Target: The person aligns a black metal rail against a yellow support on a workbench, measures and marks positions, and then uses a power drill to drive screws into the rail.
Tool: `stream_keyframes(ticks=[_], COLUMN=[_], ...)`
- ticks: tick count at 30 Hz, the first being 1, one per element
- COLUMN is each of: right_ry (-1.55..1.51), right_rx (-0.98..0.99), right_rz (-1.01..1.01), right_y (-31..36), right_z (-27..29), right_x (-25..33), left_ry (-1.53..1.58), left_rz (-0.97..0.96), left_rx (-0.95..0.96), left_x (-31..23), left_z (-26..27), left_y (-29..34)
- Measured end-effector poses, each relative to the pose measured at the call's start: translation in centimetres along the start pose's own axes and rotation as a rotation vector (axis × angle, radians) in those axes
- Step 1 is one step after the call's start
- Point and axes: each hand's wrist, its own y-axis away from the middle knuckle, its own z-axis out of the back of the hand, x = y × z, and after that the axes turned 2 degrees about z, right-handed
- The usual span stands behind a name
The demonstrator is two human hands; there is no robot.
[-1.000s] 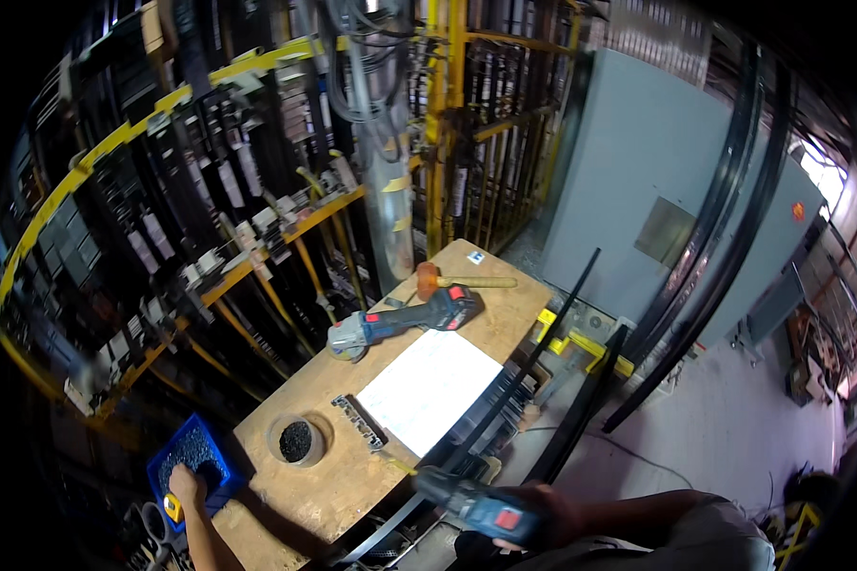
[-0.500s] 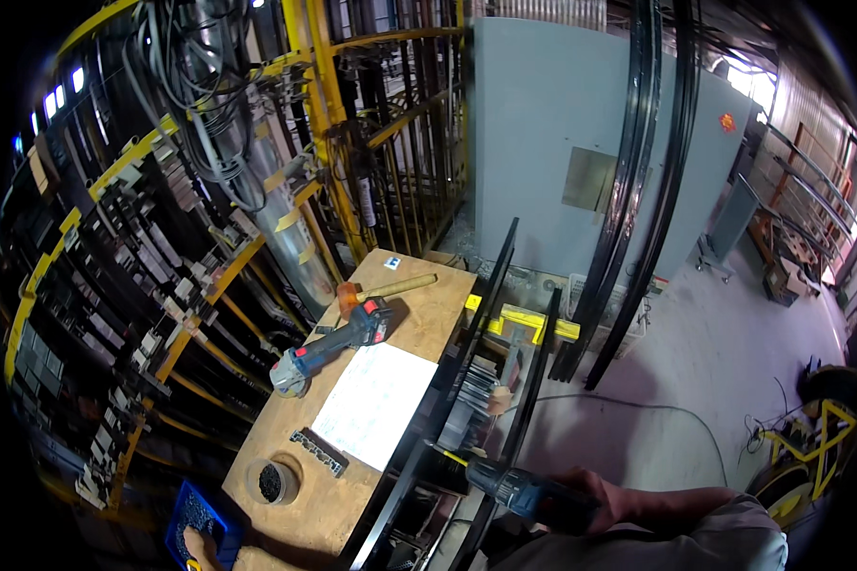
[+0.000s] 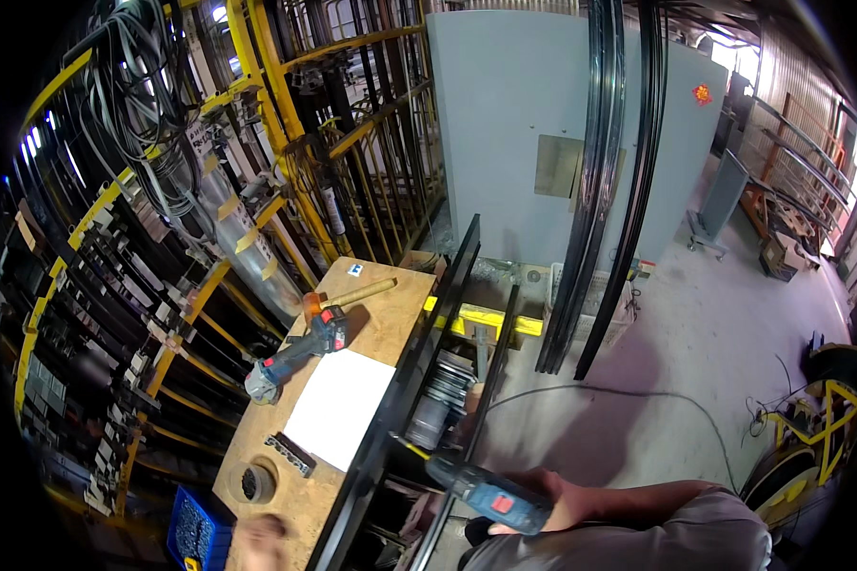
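My right hand (image 3: 557, 500) is wrapped round the handle of a dark cordless drill (image 3: 476, 485). The drill's long thin bit points left over a pair of black metal profiles (image 3: 352, 504). My left hand (image 3: 262, 542) hovers at the near end of the wooden bench, smeared by motion, so its fingers and anything in them cannot be made out. Just left of it, a blue bin (image 3: 227, 535) holds many small dark fasteners. A round tub (image 3: 253, 482) with small dark pieces stands on the bench beside a dark slotted metal piece (image 3: 290, 455).
A white paper sheet (image 3: 341, 407), a cordless angle grinder (image 3: 300, 354) and a wooden-handled mallet (image 3: 357, 295) lie on the bench. Yellow-covered support (image 3: 505, 319) crosses under the profiles. Tall black profiles (image 3: 586, 238) stand by a grey panel (image 3: 495, 124). A cable (image 3: 628, 391) crosses the floor.
My left hand has come out of the blue bin and moved right over the bench. The drill in my right hand has tilted slightly, and the whole view has shifted.
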Motion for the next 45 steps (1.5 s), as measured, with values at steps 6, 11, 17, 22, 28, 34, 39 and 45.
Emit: stream_keyframes(ticks=[6,11,17,22,28,34,39,45], right_ry=[-0.285,-0.455,-0.562,-0.510,-0.168,0.103,0.195,0.076], right_rx=[0.162,0.304,0.341,0.218,0.028,-0.144,-0.038,0.154], right_rz=[-0.023,0.212,0.100,0.078,0.197,-0.096,-0.084,-0.138], right_y=[2.1,5.0,8.0,8.0,4.9,3.3,-0.2,-8.1], right_z=[4.8,12.2,18.8,23.2,26.7,32.4,35.5,39.9], right_x=[-4.4,-6.2,-8.7,-8.8,-12.0,-11.9,-12.5,-13.2], left_ry=[-0.722,-0.390,-0.237,0.057,0.023,0.406,0.121,0.104], left_rz=[-0.012,0.064,0.126,0.340,0.426,0.704,0.293,0.361], left_rx=[0.383,0.367,0.578,0.388,0.209,0.041,0.529,0.330], left_x=[7.0,9.2,13.1,15.6,14.9,15.5,19.7,16.7], left_z=[-34.2,-43.8,-47.5,-50.2,-51.8,-49.6,-49.3,-47.7], left_y=[-9.8,-13.0,-17.5,-20.7,-27.8,-37.5,-41.5,-46.0])
